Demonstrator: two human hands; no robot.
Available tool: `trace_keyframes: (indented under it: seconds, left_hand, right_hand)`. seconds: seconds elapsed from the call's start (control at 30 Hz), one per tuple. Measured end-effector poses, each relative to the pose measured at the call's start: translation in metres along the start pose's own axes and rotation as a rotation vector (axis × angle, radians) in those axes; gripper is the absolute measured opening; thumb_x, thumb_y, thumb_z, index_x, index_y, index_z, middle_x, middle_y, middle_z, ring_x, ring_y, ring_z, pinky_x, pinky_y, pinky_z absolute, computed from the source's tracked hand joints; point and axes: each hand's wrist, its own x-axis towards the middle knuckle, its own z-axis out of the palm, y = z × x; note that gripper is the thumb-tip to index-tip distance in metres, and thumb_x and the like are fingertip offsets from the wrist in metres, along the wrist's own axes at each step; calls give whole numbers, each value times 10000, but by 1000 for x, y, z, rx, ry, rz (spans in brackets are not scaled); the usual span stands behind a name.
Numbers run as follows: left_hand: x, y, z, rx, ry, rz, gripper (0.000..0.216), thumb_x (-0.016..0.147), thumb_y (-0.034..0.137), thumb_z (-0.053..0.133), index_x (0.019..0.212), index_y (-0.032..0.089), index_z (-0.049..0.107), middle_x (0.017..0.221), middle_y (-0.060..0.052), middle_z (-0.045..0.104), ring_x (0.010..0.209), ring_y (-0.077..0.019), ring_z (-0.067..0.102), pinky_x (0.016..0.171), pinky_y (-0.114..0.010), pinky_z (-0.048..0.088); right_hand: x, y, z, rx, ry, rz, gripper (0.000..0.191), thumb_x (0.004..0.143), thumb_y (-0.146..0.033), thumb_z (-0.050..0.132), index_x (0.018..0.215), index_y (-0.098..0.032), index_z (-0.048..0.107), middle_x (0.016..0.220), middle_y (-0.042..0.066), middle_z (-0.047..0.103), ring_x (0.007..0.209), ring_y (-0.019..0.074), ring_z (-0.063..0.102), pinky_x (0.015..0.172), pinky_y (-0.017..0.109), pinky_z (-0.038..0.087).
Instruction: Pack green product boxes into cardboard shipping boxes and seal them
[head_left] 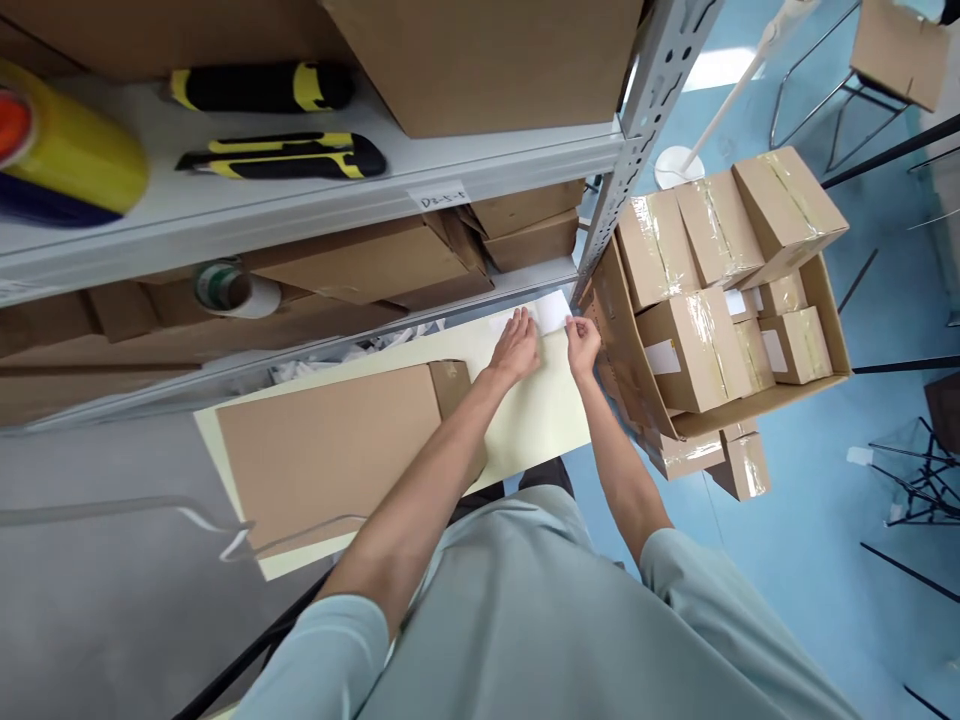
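Note:
A white slip of paper, perhaps a label, lies at the far right corner of the pale yellow board. My left hand rests on the slip's left part with its fingers stretched out flat. At the slip's right edge, my right hand is closed in a pinch on it. On the left half of the board, beside my left forearm, lies a long closed cardboard box.
A metal shelf along the far side bears utility knives, a tape roll and cardboard boxes. On the right, a large open carton holds several taped boxes. A pale strap hangs at left.

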Motion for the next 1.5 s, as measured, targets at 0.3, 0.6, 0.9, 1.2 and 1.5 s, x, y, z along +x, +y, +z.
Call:
trace_keyframes:
  seconds: [0.3,0.6,0.9,1.2,1.5]
  left_hand:
    - [19,13,20,92,-142,-86,922,815,129,674,1693,-19,434,1873,-265,170,1708,-467,283,1346,-574,369]
    - [35,27,-10,393,-284,-119,865,883,182,724,1684,-12,462,1890,-224,159,1616,-389,406,1276,-447,456]
    - [42,32,-15,392,-316,-134,857,873,200,757,1666,5,495,1879,-248,179,1595,-398,429,1257,-452,475]
    - [49,33,-18,391,-369,-182,958,837,176,751,1727,48,423,1872,-239,218,1599,-384,455,1233,-423,513]
    - [49,34,-13,365,-382,-224,1031,809,187,789,1748,74,379,1888,-234,145,1684,-374,346,1246,-431,518]
  right_hand:
    - [14,29,-25,105,61,59,558,987,-685,607,976,-146,750,897,68,758,841,200,668,848,325,583]
    - [18,21,-30,161,87,92,466,994,-607,698,916,-150,739,829,51,745,864,197,650,813,295,551]
    - [28,24,-22,197,79,120,414,988,-549,703,917,-143,739,835,38,738,815,174,637,798,284,551]
    - [27,26,-20,252,176,280,321,961,-434,755,889,-123,785,818,62,776,836,194,691,796,287,575]
    - [-34,49,-51,299,534,533,424,1087,-483,554,1075,-111,756,838,115,817,594,179,695,518,260,528]
